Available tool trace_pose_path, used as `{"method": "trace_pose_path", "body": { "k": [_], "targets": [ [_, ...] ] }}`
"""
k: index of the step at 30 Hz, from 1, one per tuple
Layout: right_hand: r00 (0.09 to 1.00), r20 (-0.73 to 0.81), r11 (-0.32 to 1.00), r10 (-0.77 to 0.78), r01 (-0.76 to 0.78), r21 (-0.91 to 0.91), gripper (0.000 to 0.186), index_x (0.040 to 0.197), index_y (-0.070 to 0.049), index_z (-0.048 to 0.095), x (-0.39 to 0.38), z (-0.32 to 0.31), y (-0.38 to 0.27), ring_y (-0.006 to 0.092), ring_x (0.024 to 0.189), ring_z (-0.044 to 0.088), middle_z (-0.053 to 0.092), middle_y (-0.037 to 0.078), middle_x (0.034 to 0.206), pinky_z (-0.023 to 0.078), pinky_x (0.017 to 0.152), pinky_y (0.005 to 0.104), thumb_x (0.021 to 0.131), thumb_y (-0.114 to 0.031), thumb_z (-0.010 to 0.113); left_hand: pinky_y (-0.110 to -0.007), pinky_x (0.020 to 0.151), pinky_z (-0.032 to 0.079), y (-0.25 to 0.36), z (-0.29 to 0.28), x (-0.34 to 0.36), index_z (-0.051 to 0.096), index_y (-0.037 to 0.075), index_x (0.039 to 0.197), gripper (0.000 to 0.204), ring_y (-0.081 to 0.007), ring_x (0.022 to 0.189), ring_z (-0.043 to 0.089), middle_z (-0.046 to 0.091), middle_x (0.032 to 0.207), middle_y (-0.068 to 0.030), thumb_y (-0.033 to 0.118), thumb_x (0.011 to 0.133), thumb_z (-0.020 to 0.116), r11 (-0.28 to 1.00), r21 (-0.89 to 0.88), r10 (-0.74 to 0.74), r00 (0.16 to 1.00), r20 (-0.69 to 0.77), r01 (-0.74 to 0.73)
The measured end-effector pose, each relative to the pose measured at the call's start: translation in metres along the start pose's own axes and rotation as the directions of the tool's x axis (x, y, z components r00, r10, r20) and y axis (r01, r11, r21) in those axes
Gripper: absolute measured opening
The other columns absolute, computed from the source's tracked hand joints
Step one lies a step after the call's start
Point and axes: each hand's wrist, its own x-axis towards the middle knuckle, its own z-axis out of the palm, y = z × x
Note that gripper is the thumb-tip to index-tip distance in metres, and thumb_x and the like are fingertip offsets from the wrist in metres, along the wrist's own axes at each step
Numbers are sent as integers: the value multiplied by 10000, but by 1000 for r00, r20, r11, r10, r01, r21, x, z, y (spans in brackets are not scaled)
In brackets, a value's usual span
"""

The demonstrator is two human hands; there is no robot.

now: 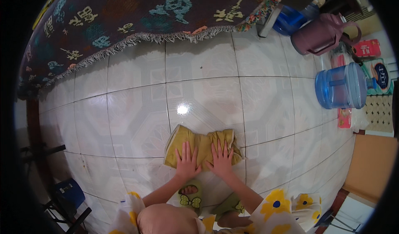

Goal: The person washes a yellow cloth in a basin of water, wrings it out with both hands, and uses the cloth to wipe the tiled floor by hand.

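A yellow-brown cloth (202, 142) with pale edging lies bunched on the tiled floor in front of my feet. My left hand (187, 161) rests flat on its left part, fingers spread and pointing away from me. On the right part, my right hand (221, 159) presses down in the same way, fingers apart. Folds gather in the cloth around the right fingers. Neither hand grips it. The palms sit at its near edge.
Green slippers (190, 196) are on my feet just behind the cloth. A dark patterned, fringed cover (137, 9) hangs down at the far side. To the right stand a blue water jug (341, 85), a purple pitcher (318, 34) and packages. A blue box (70, 194) sits at the lower left.
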Motion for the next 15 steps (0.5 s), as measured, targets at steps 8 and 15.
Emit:
{"method": "trace_pose_path", "body": {
  "k": [8,15],
  "targets": [
    [998,-60,998,-15,11,-67,683,1290,-216,428,14,-7,5,390,1313,128,183,139,1438,124,971,630,692,-503,591,-662,973,53,-7,-16,17,344,232,1350,774,-376,1334,94,135,1425,-241,503,658,561,986,-148,-71,994,82,82],
    [979,-199,999,-41,36,-29,639,1264,-194,465,155,-47,19,384,1322,100,151,132,1448,97,985,626,688,-423,624,-654,977,52,-62,-49,142,375,259,1333,765,-373,1340,52,75,1439,-235,515,642,580,996,-51,-72,994,-78,68]
  ]
}}
